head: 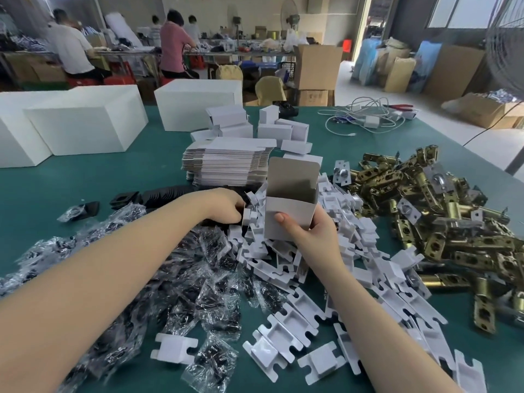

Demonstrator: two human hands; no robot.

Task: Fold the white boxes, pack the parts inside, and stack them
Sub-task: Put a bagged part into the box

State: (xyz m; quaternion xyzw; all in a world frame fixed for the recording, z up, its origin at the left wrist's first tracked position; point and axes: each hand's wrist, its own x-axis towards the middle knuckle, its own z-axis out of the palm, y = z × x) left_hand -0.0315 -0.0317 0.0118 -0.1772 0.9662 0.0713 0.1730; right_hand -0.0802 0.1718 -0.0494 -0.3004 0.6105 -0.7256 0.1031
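box [289, 214] white (grey inside) | table [85, 180] teal | latches [442, 222] brass

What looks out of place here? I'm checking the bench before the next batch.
A tangle of white cables and red pliers sit at the table's far right edge, unrelated to packing. Otherwise parts lie in loose heaps.

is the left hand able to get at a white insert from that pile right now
Probably yes. The left hand is already at the edge of the white insert pile, fingers on one piece, nothing covering it. The right hand holds the open white box just beside.
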